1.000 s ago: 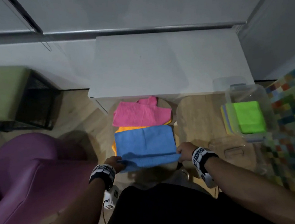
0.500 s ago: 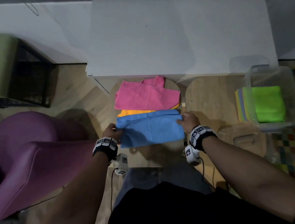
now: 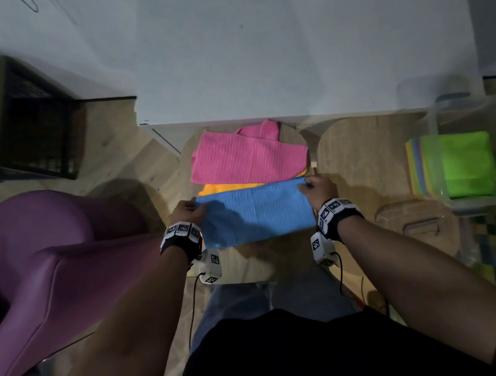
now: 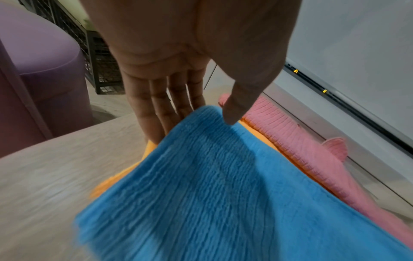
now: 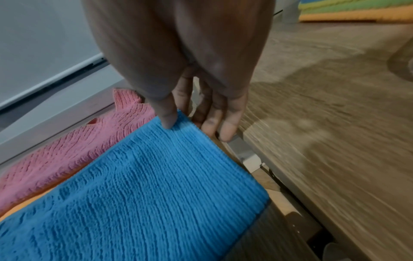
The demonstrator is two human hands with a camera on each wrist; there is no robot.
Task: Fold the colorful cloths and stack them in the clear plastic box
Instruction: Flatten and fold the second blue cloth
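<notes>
Three loose cloths on the wooden table [image 3: 357, 148] — blue cloth [image 3: 255, 214] nearest, orange cloth [image 3: 219, 188], pink cloth [image 3: 247, 158] — plus perhaps four stacked in the clear plastic box [image 3: 444, 110] right of them; left hand [image 3: 187, 212] and right hand [image 3: 317, 187] each pinch a far corner of the blue one, now carried further from the body than a second ago.

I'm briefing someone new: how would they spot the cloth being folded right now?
Find the round wooden table below the white cabinet. Nearest the person lies the blue cloth, its far corners pinched by the left hand and right hand. Its neighbours are pink and orange.
</notes>
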